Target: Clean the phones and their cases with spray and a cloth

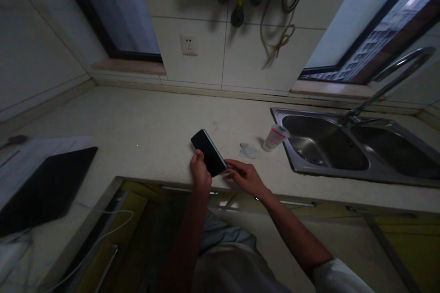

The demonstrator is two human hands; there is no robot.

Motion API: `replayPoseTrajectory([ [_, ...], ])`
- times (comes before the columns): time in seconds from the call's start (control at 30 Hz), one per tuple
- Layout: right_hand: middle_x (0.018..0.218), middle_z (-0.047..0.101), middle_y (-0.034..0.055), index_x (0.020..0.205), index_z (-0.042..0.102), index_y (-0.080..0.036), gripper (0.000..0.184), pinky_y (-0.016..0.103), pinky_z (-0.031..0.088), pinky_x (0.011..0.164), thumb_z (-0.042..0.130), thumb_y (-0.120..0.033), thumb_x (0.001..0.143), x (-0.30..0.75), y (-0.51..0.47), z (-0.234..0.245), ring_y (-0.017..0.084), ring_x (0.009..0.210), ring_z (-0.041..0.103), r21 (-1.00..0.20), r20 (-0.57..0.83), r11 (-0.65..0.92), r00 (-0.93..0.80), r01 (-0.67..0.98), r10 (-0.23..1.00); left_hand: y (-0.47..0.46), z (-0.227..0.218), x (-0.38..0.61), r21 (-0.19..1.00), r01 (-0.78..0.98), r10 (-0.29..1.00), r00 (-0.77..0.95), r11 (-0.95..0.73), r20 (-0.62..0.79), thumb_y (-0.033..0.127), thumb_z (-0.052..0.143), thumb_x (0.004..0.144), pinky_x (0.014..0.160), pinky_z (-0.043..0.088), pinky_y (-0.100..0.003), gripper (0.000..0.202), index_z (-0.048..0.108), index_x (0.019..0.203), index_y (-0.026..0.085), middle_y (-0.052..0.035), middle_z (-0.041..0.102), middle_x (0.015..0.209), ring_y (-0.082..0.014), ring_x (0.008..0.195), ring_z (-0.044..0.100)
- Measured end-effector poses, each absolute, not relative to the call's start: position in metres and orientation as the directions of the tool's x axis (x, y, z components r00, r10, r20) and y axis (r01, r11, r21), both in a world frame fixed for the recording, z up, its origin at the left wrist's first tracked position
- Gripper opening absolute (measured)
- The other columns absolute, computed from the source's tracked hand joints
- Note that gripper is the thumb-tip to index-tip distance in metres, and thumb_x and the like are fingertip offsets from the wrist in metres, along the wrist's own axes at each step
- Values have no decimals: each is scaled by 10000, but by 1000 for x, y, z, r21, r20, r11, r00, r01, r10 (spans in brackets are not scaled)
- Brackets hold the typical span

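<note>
A dark smartphone [209, 151] is held tilted just above the front edge of the pale countertop [144, 123]. My left hand [200, 171] grips its near left edge with curled fingers. My right hand [244, 177] pinches the phone's lower right corner with fingertips together. Just to the right on the counter lie a small clear wrapper [250, 150] and a tipped plastic cup [275, 137] with a red-and-white label.
A steel double sink [357, 146] with a curved tap [388, 82] fills the right. A dark flat tablet-like slab [44, 187] lies at the left with a white cable [103, 233]. Wall socket [189, 45] and hanging utensils [238, 9] at the back.
</note>
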State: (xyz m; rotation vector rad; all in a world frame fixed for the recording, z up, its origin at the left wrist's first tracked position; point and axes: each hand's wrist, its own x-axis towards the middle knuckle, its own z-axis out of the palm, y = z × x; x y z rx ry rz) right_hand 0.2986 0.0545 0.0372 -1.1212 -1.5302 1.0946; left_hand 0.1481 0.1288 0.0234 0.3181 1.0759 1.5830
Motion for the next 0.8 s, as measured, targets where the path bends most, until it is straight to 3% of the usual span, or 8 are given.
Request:
replayPoseTrajectory([
  [0.33,887,770,45,1189,694,-170,411,278,571,728,634,-235,788,299,63,40,162,766,713,-979,125,157,-227,130,966,125,28,152,782,-617,926,-238,88,-292,599,815,596,778,462,-294,538,655,855,156,-23,692,817,-164,768,620],
  [0.67,799,740,20,1080,721,-142,358,221,512,617,633,-216,741,296,61,41,136,673,665,-988,42,63,-148,144,988,124,28,156,755,-639,917,-198,146,-346,487,782,700,761,464,-275,377,619,839,176,5,659,752,-155,737,608],
  [0.8,803,748,23,1029,729,-138,336,234,521,633,639,-229,718,295,64,35,147,680,680,-997,42,49,-95,67,995,129,26,157,715,-676,919,-147,177,-366,428,761,745,786,486,-296,310,626,871,179,-8,678,794,-164,748,630],
])
